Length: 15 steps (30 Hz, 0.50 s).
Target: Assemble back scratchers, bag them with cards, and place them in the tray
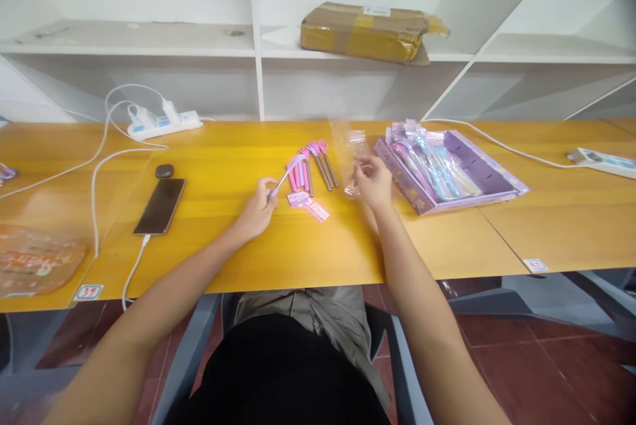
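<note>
Fingers of the left hand [258,208] pinch one pink pen [284,177] off the worktop [223,173] beside its row, while the right hand [373,181] grips a clear sleeve [350,147] upright, mouth handy.

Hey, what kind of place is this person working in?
Probably a small packing workspace: a long yellow table, white shelves holding a taped cardboard parcel, and a purple tray of wrapped items.
</note>
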### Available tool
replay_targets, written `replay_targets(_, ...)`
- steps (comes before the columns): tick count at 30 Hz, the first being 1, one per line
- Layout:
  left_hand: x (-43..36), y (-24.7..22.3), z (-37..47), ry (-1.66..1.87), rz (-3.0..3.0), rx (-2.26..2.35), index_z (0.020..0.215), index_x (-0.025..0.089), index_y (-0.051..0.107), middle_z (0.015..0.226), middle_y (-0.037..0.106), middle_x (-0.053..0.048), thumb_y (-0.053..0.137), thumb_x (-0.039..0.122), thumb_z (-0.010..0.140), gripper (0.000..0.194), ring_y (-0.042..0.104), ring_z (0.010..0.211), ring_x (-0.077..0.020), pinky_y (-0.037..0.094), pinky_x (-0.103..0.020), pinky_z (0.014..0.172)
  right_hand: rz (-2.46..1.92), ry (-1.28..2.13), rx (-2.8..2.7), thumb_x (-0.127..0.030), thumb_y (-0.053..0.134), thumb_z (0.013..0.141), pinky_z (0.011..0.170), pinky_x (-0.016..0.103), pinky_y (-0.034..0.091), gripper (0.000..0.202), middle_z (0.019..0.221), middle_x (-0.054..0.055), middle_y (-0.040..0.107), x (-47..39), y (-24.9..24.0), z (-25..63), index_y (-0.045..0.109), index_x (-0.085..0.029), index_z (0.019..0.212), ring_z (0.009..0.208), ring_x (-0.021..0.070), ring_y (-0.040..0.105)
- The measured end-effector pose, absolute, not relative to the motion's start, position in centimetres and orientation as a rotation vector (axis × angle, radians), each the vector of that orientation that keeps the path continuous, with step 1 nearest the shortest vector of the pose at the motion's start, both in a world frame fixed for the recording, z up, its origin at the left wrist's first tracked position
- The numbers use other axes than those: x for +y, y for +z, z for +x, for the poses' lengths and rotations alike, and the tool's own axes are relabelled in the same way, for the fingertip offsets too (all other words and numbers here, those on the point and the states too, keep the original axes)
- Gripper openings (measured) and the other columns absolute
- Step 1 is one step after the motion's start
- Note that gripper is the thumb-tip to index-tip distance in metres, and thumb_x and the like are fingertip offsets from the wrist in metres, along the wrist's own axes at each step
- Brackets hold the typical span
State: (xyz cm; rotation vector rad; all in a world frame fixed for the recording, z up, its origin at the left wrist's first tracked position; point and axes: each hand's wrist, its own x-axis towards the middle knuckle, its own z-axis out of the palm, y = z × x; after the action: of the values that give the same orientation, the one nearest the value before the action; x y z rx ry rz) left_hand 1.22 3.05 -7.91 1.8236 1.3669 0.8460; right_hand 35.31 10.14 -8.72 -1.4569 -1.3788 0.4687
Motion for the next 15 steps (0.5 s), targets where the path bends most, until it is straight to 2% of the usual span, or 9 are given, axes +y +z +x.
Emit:
replay_targets(2,3.1,-7.9,1.3,0.861,1.77,1.338,0.14,0.026,0.05,0.094,0.064,0.001,0.046,0.033,0.11,0.031,0.057,0.077,-0.017,0.048,-0.031,0.078,-1.274,0.635,-1.321,-0.044,0.064,0.093,0.068,0.031,0.057,0.031,0.107,0.005,0.072,9.6,-8.4,33.8,0.067,-0.022,0.114,0.073,0.0165,0.069)
replay_targets(4,3.1,-7.8,1.5,0.837,1.733,1.309,0.127,0.026,0.061,0.096,0.065,-0.001,0.05,0.039,0.108,0.025,0.057,0.078,-0.017,0.048,-0.03,0.075,-1.133,0.781,-1.305,-0.051,0.073,0.09,0.07,0.031,0.058,0.031,0.094,0.001,0.07,8.8,-8.1,32.1,0.066,-0.025,0.106,0.073,0.0163,0.068)
replay_targets(7,2.9,-7.7,1.9,0.84,1.727,1.234,0.112,0.023,0.073,0.102,0.068,-0.005,0.058,0.051,0.105,0.033,0.058,0.083,-0.0179,0.05,-0.029,0.073,-1.013,0.968,-1.338,-0.056,0.082,0.087,0.069,0.03,0.056,0.036,0.082,-0.002,0.068,7.2,-7.9,29.1,0.065,-0.026,0.097,0.069,0.016,0.064)
replay_targets(10,2.7,-8.0,2.3,0.894,1.719,1.159,0.111,0.021,0.078,0.103,0.068,-0.006,0.066,0.06,0.099,0.042,0.06,0.085,-0.0186,0.052,-0.03,0.075,-0.932,1.137,-1.422,-0.064,0.088,0.084,0.066,0.029,0.054,0.046,0.079,-0.001,0.068,5.6,-8.0,26.2,0.064,-0.026,0.091,0.069,0.0164,0.062)
replay_targets(12,2.6,-8.3,2.5,0.921,1.689,1.132,0.11,0.019,0.078,0.1,0.069,-0.006,0.07,0.06,0.097,0.044,0.061,0.088,-0.0199,0.054,-0.032,0.079,-0.878,1.242,-1.493,-0.07,0.089,0.082,0.067,0.03,0.054,0.051,0.08,-0.001,0.069,4.8,-8.3,24.8,0.064,-0.026,0.09,0.072,0.0177,0.063)
replay_targets(15,2.4,-8.6,2.6,0.965,1.66,1.143,0.103,0.017,0.078,0.105,0.072,-0.009,0.072,0.057,0.097,0.04,0.066,0.096,-0.0226,0.056,-0.036,0.09,-0.835,1.357,-1.537,-0.081,0.08,0.086,0.071,0.033,0.056,0.058,0.081,0.001,0.069,4.5,-8.7,24.0,0.067,-0.025,0.088,0.075,0.0192,0.064)
